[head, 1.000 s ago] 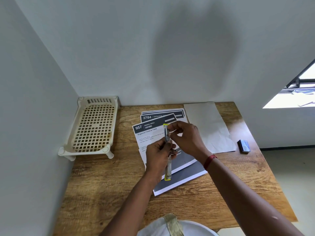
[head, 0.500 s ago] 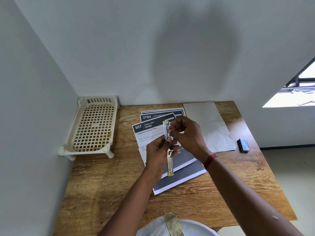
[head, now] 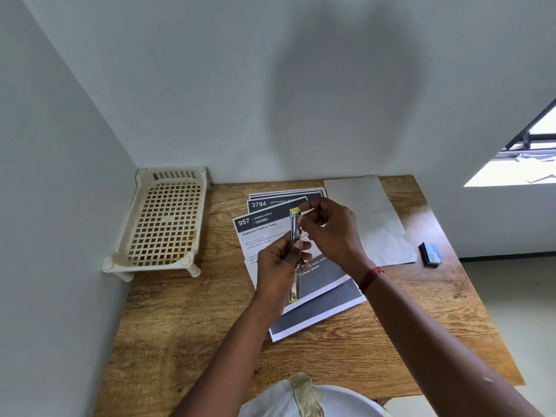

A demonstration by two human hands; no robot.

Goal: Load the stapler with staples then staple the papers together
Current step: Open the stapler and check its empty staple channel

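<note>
**A:** Head view: how far along?

**B:** Mid-loading, I'd judge. The left hand (head: 278,266) grips the slim metal stapler (head: 294,254), yellow-tipped and opened out long, above the printed papers (head: 264,233) at the centre of the wooden table (head: 180,326). The right hand (head: 334,233) pinches its 12 o'clock end. Any staple strip there is too small to see.

**A:** And the stapling?

**B:** Not yet done. The sheets lie flat, fanned and loose. A small blue box (head: 430,254) sits at 3 o'clock and a latticed plastic rack (head: 162,224) at 9.

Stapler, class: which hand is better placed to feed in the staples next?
Likely right. The right hand pinches at the stapler's upper end, on the small blue box's side; the left hand grips the stapler's middle, steadying it.
</note>
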